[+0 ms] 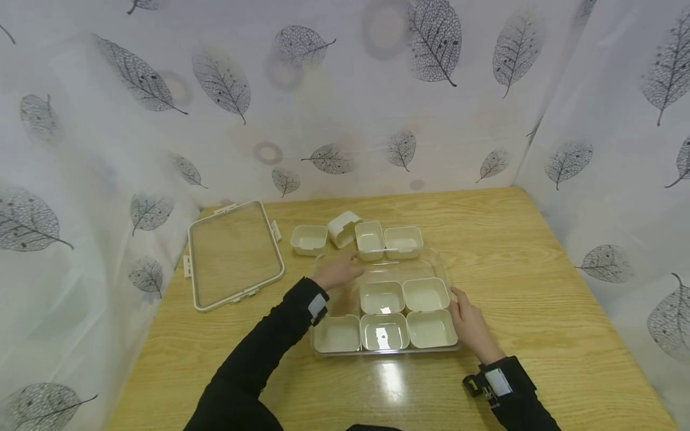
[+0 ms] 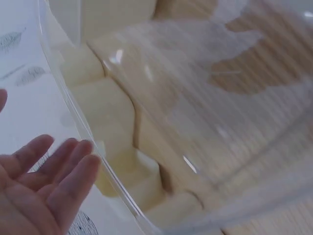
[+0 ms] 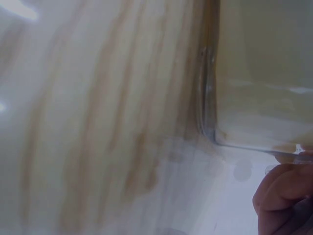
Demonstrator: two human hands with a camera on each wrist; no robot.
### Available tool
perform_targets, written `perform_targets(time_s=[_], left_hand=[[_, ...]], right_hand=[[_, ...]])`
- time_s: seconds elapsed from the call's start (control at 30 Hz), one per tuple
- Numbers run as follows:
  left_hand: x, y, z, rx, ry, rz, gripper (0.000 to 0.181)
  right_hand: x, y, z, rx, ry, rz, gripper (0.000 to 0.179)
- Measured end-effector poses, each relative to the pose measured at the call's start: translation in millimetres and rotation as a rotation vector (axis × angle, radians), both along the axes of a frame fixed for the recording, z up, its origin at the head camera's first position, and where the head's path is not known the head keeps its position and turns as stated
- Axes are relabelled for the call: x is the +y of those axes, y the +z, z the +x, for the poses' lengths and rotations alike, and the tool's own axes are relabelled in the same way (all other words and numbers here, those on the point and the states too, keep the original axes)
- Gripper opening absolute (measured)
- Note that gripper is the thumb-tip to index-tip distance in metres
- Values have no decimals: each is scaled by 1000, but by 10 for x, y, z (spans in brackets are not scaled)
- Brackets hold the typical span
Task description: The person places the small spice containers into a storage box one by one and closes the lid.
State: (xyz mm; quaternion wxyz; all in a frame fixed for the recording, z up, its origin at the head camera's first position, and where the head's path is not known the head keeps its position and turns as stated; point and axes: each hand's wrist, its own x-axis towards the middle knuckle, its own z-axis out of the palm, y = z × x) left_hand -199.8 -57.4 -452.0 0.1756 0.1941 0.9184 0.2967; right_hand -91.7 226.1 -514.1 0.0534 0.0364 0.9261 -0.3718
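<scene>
My right hand (image 1: 474,326) grips the right wall of a clear plastic box (image 1: 385,353); its curled fingers (image 3: 281,193) show at the box corner in the right wrist view. Inside stand a front row of three cream cups (image 1: 384,331) and two more cups (image 1: 426,294) behind them at the right. The box's back left part holds no cup. Over that part reaches my left hand (image 1: 341,270), holding nothing, its loosely extended fingers close to the box's rim (image 2: 117,181) in the left wrist view. Just behind the box stand two upright cups (image 1: 369,236) (image 1: 404,239), side by side.
Left of those cups, another cup (image 1: 344,226) lies tipped on its side, and one more cup (image 1: 309,239) stands upright. A clear lid (image 1: 234,254) with a pale frame and side clips lies on the wooden table (image 1: 539,311) at the left. Leaf-printed sheeting (image 1: 356,108) surrounds the table.
</scene>
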Motion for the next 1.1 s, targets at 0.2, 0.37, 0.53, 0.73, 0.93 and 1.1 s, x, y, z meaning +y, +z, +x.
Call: perform_targets(time_s=[0.2, 0.37, 0.53, 0.73, 0.93, 1.1], left_hand=[[-219, 0, -215, 195, 214, 12, 32], [-418, -65, -323, 340, 328, -118, 38], [-562, -155, -383, 351, 386, -246, 55], [-647, -213, -450, 339, 438, -252, 63], [-688, -335, -509, 293, 451, -360, 83], [-708, -430, -529, 256, 505, -318, 92]], right_hand=[[-2, 17, -6, -9, -7, -9, 40], [1, 9, -12, -20, -10, -19, 41], [8, 0, -8, -10, -6, -19, 41], [10, -10, -11, 3, -3, -20, 40], [13, -7, -14, -15, -6, -37, 40], [19, -7, -6, -19, -12, -39, 40]])
